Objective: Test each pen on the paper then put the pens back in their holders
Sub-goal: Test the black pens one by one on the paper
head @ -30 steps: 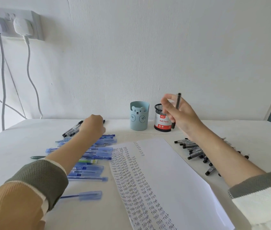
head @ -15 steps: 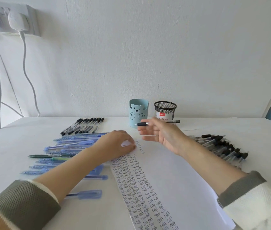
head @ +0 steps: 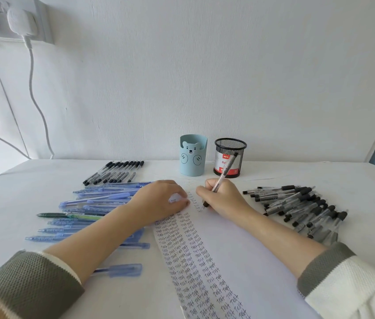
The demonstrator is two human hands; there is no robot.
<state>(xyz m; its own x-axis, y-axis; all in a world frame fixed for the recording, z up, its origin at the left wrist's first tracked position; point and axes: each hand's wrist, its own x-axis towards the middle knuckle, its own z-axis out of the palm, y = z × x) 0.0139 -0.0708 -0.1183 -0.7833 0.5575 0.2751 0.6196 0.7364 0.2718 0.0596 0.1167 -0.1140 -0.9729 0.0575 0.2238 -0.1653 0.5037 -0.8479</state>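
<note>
The table (head: 21, 192) is topped with paper (head: 239, 249) by its front edge. A blue bear holder (head: 193, 157) and black mesh holder (head: 221, 162) are stood by the back edge, insides unseen. The paper is pressed by the loose left hand (head: 161, 199). A black pen (head: 222, 178) is gripped by the right hand (head: 223, 199), tip on the paper, top leaning back and right.

1. On the paper (head: 250, 261) we read the handwritten word "Test", repeated down several columns.
2. On the mesh holder (head: 241, 157), the label (head: 219, 165) gives us only "Ba"; a pen (head: 225, 171) covers the rest.
3. Print on the blue pens (head: 94, 201) is too blurred for us to read.
</note>
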